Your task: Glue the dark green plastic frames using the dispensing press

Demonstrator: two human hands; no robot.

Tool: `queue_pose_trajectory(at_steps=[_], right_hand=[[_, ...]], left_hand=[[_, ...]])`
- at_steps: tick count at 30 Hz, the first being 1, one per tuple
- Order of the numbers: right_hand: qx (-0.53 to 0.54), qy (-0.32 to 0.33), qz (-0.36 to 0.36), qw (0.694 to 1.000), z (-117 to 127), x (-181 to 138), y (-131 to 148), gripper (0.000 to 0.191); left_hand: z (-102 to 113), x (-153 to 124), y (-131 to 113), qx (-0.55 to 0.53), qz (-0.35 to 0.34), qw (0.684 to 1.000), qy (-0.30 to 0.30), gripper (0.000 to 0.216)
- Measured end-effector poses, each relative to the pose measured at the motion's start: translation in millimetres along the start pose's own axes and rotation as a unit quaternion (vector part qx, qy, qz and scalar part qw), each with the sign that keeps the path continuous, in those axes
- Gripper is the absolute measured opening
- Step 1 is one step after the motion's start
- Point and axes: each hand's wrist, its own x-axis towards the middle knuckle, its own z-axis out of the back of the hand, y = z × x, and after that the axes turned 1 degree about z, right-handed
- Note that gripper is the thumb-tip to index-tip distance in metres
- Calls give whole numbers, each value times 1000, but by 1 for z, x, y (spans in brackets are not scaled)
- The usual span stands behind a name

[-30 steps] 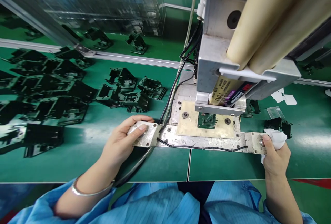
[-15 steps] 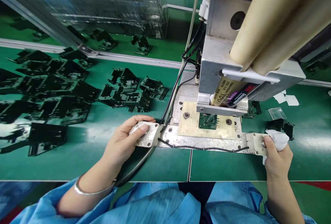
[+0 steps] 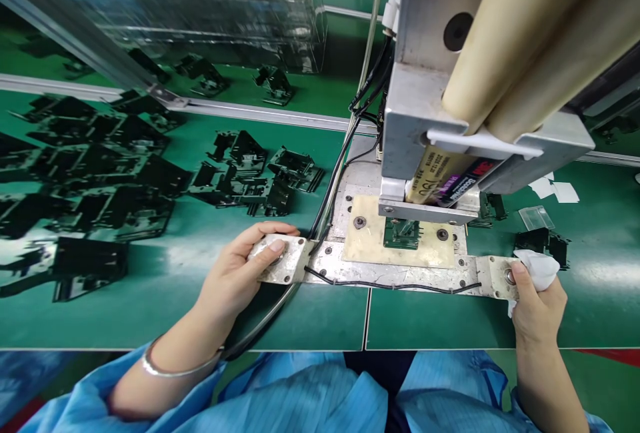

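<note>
My left hand (image 3: 245, 263) is wrapped around a metal button box (image 3: 295, 261) at the left end of the fixture, its thumb lying across the top over the button. A second button box (image 3: 496, 277) forms the right end, where the thumb of my right hand (image 3: 540, 306) rests at the round button. A crumpled white wipe (image 3: 539, 269) is bunched in my right hand. Between the hands, a green circuit board (image 3: 401, 234) sits on a cream plate (image 3: 370, 249) beneath the dispensing head. That head carries a labelled twin-barrel adhesive cartridge (image 3: 445, 176).
Many black-and-green parts (image 3: 100, 173) crowd the left of the green table, with several more (image 3: 250, 179) nearer the fixture. Black cables (image 3: 327, 199) run along the machine's left side. White paper pieces (image 3: 565, 191), a small clear bag (image 3: 537, 218) and a black part (image 3: 543, 245) lie right.
Both hands stay on the button boxes. The machine head looks shifted very slightly in the view; nothing else visibly differs.
</note>
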Motion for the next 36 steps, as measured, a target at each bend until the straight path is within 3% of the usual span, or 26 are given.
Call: queue_pose_trajectory(at_steps=[28,36], right_hand=[[36,-2,27,999,-1,1,1,51],[39,-10,34,999,0,5,1,50]], left_hand=[[-12,-7,-10,-25,0,999,-30,50],[-19,-9,-15,-27,-17,998,-52,38]])
